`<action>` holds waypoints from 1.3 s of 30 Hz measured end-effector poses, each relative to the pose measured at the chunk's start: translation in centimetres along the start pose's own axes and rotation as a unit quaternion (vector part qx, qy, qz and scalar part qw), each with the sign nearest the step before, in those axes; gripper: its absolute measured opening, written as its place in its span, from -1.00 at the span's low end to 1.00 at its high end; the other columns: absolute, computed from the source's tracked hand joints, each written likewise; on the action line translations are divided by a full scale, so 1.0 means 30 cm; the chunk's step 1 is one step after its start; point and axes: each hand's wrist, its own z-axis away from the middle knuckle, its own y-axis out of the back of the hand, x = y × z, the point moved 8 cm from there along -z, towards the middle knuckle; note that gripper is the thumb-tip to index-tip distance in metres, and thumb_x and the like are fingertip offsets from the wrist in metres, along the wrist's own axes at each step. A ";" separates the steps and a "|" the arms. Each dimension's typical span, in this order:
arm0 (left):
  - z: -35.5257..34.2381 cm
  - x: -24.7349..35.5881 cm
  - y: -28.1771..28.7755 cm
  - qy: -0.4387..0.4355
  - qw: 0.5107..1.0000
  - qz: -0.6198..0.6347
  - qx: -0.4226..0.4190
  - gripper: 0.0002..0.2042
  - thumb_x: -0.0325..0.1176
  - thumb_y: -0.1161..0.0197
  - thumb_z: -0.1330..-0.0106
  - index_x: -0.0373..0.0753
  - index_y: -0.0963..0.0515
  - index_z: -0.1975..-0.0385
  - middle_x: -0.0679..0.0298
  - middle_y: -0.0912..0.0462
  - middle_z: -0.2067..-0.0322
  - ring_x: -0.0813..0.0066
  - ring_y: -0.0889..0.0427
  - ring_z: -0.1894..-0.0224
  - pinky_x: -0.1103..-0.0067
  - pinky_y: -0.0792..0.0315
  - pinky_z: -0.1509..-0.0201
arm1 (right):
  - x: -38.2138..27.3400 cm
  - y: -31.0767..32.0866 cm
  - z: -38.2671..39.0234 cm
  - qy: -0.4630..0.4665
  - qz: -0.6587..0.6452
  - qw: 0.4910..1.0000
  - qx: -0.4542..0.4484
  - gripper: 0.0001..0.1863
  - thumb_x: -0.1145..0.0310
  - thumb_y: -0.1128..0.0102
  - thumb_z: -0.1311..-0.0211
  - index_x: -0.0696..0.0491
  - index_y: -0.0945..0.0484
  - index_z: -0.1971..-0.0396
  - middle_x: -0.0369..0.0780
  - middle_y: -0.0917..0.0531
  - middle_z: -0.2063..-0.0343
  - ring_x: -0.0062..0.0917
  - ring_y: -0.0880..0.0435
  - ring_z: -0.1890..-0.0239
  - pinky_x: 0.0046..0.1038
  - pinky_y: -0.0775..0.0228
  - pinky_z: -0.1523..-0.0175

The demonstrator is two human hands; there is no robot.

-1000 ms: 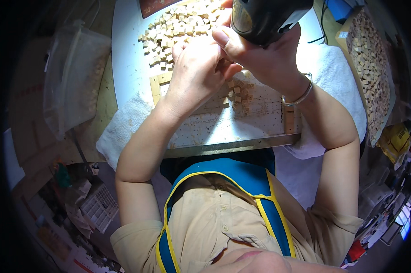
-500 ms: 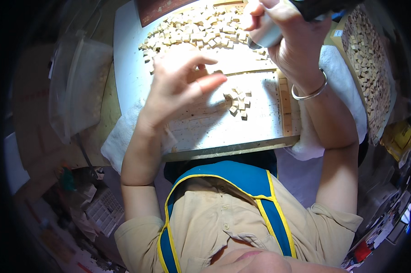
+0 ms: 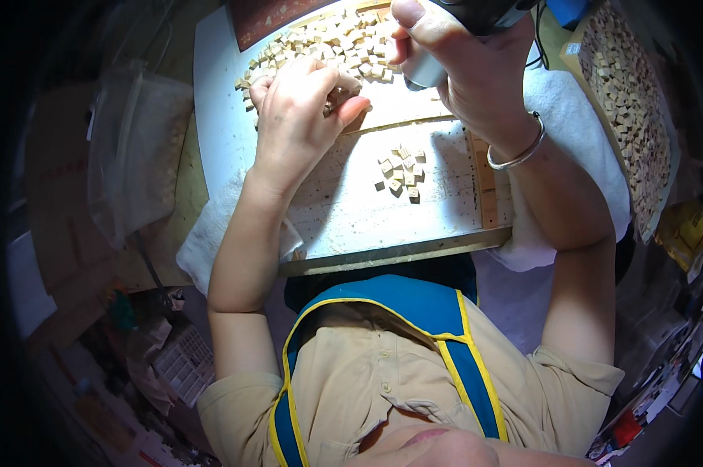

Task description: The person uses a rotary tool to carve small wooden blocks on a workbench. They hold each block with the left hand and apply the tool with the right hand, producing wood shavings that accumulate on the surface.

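Note:
My left hand [image 3: 295, 109] is at the near left edge of a spread of small wooden cubes [image 3: 359, 47]. Its fingers bend down among them, with the thumb apart from the index finger; the palm side is hidden. Up at the right, my right hand [image 3: 492, 86] grips a handheld tool with a black body and a grey cylindrical end [image 3: 425, 70]; its upper part is cut off by the picture's edge, and I cannot tell its kind. Closer to me, a small group of loose wooden cubes [image 3: 402, 167] lies on the white board [image 3: 367, 226].
A thin wooden strip [image 3: 406, 122] crosses the board, and another wooden piece [image 3: 485, 183] borders its right side. White towels [image 3: 562, 140] lie along both sides. A tray full of cubes [image 3: 628, 109] stands at right, a translucent plastic bin [image 3: 141, 148] at left.
My left hand has moved slightly away from me, its fingers curling down to the cubes. My right hand has shifted left with the tool. The small group's near-left cubes now show more plainly.

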 end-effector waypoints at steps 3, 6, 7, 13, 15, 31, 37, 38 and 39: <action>-0.002 0.001 0.002 0.003 1.000 -0.014 0.001 -0.79 -0.15 -0.58 -0.05 -0.02 -0.71 0.39 0.43 -0.62 0.41 0.42 -0.61 0.21 0.37 -0.10 0.00 | 0.014 -0.006 -0.003 -0.004 -0.022 1.000 -0.007 -0.57 0.67 -0.41 0.05 0.15 -0.56 0.10 -0.30 -0.68 0.30 -0.65 -0.67 0.28 -0.55 -0.57 0.17; -0.004 0.008 0.001 -0.006 1.000 -0.026 0.009 -0.78 -0.17 -0.59 -0.03 -0.03 -0.71 0.39 0.43 -0.61 0.41 0.42 -0.61 0.21 0.37 -0.11 0.00 | 0.002 -0.005 0.001 -0.004 -0.029 1.000 0.003 -0.57 0.65 -0.41 0.06 0.15 -0.57 0.10 -0.30 -0.67 0.31 -0.65 -0.67 0.28 -0.55 -0.56 0.18; -0.003 0.008 0.001 -0.005 1.000 -0.025 0.008 -0.78 -0.18 -0.59 -0.03 -0.03 -0.71 0.39 0.43 -0.61 0.41 0.41 -0.61 0.21 0.37 -0.11 0.00 | 0.004 -0.007 0.001 -0.002 -0.026 1.000 -0.004 -0.57 0.65 -0.41 0.06 0.15 -0.57 0.10 -0.30 -0.67 0.31 -0.65 -0.67 0.29 -0.55 -0.56 0.18; 0.013 -0.018 0.005 0.026 0.999 0.023 -0.012 -0.80 -0.22 -0.59 -0.05 -0.03 -0.70 0.39 0.43 -0.61 0.40 0.42 -0.61 0.20 0.37 -0.11 0.00 | 0.026 -0.010 -0.006 0.021 -0.040 0.998 -0.043 -0.58 0.65 -0.41 0.05 0.15 -0.57 0.11 -0.29 -0.67 0.31 -0.64 -0.67 0.30 -0.55 -0.56 0.18; 0.004 -0.002 0.006 0.001 1.000 0.006 0.000 -0.81 -0.24 -0.59 -0.05 -0.03 -0.70 0.39 0.44 -0.62 0.40 0.44 -0.61 0.21 0.37 -0.11 0.00 | 0.024 -0.010 0.000 0.005 -0.040 0.999 -0.029 -0.59 0.65 -0.41 0.05 0.15 -0.57 0.12 -0.29 -0.67 0.31 -0.63 -0.67 0.29 -0.55 -0.56 0.18; 0.013 0.009 0.010 0.032 0.999 0.023 -0.017 -0.81 -0.23 -0.59 -0.08 -0.04 -0.72 0.36 0.43 -0.59 0.40 0.43 -0.58 0.21 0.37 -0.10 -0.01 | 0.025 0.002 0.029 -0.014 -0.007 1.000 -0.006 -0.48 0.70 -0.41 0.13 0.16 -0.54 0.05 -0.28 -0.67 0.21 -0.61 -0.68 0.18 -0.50 -0.55 0.08; 0.003 0.014 0.007 -0.007 1.000 -0.023 -0.010 -0.80 -0.22 -0.57 -0.09 -0.06 -0.72 0.34 0.41 -0.59 0.37 0.40 -0.58 0.21 0.38 -0.09 0.01 | 0.025 -0.003 0.021 0.006 0.007 0.999 -0.035 -0.50 0.70 -0.41 0.06 0.17 -0.55 0.02 -0.26 -0.68 0.18 -0.60 -0.68 0.15 -0.48 -0.55 0.06; 0.005 0.014 0.003 -0.012 1.000 -0.022 -0.008 -0.80 -0.22 -0.56 -0.09 -0.06 -0.72 0.33 0.41 -0.59 0.37 0.41 -0.58 0.22 0.38 -0.09 0.01 | 0.027 -0.002 0.021 0.010 0.001 0.999 -0.031 -0.50 0.70 -0.42 0.05 0.17 -0.55 0.02 -0.25 -0.68 0.18 -0.60 -0.68 0.15 -0.48 -0.55 0.05; 0.006 0.015 0.002 -0.018 1.000 -0.019 -0.006 -0.80 -0.22 -0.56 -0.09 -0.06 -0.72 0.33 0.41 -0.59 0.38 0.41 -0.58 0.22 0.38 -0.09 0.02 | 0.028 0.000 0.023 0.008 -0.004 1.000 -0.025 -0.50 0.70 -0.42 0.04 0.17 -0.55 0.02 -0.25 -0.68 0.18 -0.60 -0.69 0.14 -0.49 -0.55 0.05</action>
